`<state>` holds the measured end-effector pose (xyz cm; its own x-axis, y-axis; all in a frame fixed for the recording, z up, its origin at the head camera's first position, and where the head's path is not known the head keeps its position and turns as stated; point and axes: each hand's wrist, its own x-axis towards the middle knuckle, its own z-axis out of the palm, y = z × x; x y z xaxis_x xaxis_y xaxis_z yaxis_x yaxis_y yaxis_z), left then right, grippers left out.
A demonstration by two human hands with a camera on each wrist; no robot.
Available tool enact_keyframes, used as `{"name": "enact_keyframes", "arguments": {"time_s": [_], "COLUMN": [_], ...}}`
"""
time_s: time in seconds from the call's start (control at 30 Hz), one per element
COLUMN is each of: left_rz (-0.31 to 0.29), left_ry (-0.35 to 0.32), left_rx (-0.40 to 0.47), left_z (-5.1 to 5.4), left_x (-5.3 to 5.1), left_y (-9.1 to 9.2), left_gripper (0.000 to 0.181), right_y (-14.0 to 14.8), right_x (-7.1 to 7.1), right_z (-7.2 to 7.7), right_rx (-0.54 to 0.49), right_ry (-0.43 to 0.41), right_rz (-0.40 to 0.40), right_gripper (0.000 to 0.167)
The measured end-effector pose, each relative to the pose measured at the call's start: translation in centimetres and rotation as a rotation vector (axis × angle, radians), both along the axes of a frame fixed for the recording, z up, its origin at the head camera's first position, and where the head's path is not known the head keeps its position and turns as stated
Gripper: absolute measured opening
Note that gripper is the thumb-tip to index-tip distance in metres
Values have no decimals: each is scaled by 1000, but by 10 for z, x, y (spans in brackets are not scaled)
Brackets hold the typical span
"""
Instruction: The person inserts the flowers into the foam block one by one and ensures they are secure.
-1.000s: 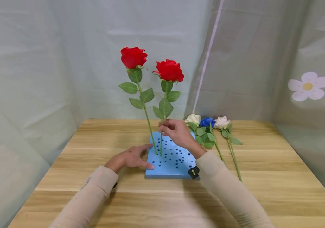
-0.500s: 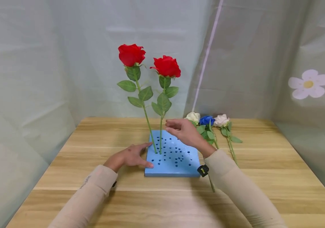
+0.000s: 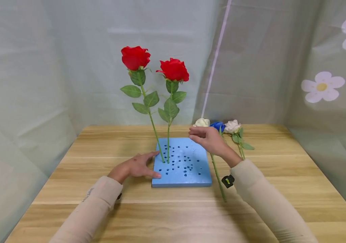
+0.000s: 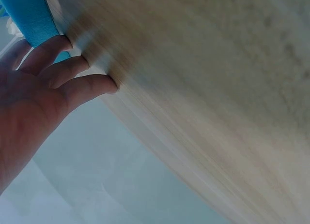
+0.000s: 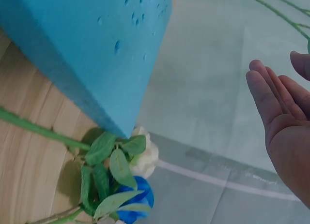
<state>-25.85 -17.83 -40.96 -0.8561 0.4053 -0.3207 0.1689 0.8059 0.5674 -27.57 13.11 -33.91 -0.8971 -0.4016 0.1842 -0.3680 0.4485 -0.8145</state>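
A blue foam block (image 3: 191,180) dotted with small holes lies on the wooden table. Two red roses, a taller left one (image 3: 135,58) and a shorter right one (image 3: 174,70), stand with their stems in holes near its left side. My left hand (image 3: 136,166) rests against the block's left edge, fingers spread, its thumb on the front left corner. My right hand (image 3: 210,138) hovers over the block's back right part with nothing in it. In the right wrist view, the fingers of this hand (image 5: 286,112) are extended and apart from any stem.
A white rose (image 3: 201,122), a blue rose (image 3: 218,126) and a pale pink rose (image 3: 232,126) lie on the table right of the block, partly hidden by the right hand. Fabric curtains (image 3: 148,20) hang behind the table (image 3: 94,148) and at both sides.
My right hand has let go of the shorter red rose's stem and moved right, away from it. That rose stays standing in the block. The left hand keeps its place.
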Motion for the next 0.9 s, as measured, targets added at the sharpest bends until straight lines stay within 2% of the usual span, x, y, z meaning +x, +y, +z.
{"name": "enact_keyframes", "arguments": {"time_s": [0.2,0.43,0.9], "left_rz": [-4,9,7], "left_ry": [4,-5,-7], "left_rx": [21,12,4], "left_z": [1,1,1], "left_x": [1,0,2], "left_y": [0,0,0], "left_gripper": [107,108,108], "right_y": [12,24,52], "right_x": [-1,2,2], "right_z": [-1,0,0], "right_rx": [-12,25,5], "right_ry": [6,-5,-5], "right_rz": [3,-64,-81], "right_gripper": [37,36,41]}}
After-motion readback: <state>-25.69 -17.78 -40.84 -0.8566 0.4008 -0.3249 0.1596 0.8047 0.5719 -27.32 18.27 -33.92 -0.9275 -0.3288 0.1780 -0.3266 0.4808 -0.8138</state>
